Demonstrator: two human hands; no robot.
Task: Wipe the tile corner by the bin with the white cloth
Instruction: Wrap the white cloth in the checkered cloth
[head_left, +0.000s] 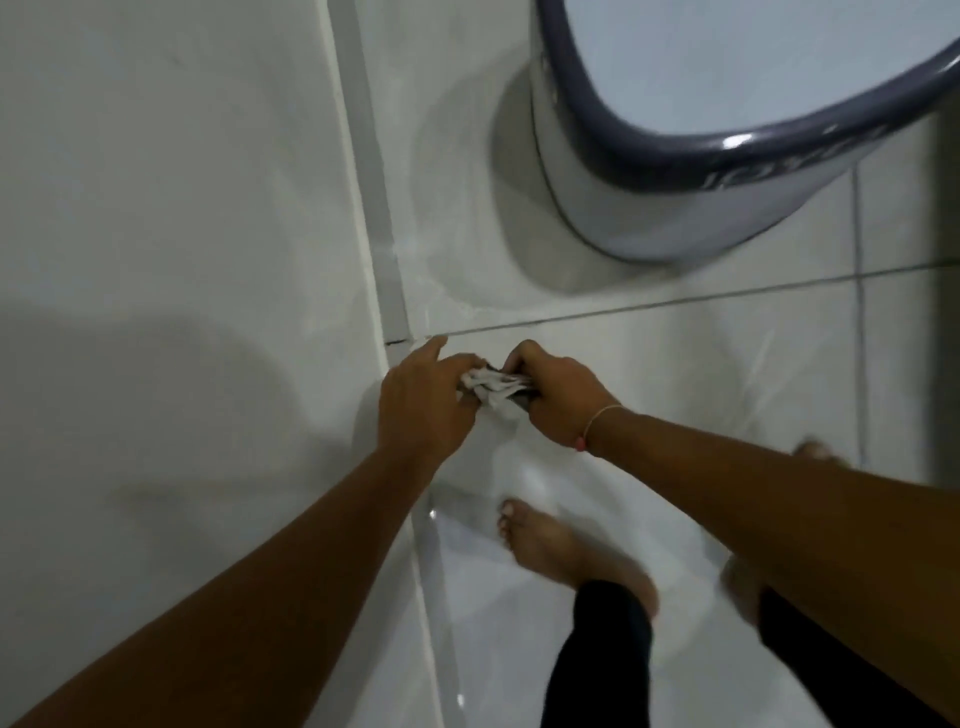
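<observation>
A small crumpled white cloth (491, 388) is bunched between both hands above the glossy white floor tiles. My left hand (421, 402) holds its left side, index finger stretched toward the wall base. My right hand (553, 392), with a thin bracelet on the wrist, is closed on the cloth's right side. The pale bin (613, 171) with a dark grey-blue rim stands at the upper right. The tile corner (447, 306) lies between the bin and the grey skirting strip, just beyond my hands.
A white wall (171, 208) fills the left half, edged by a grey skirting strip (371, 171). A dark grout line (675, 301) crosses the floor in front of the bin. My bare feet (561, 551) stand on the tiles below my hands.
</observation>
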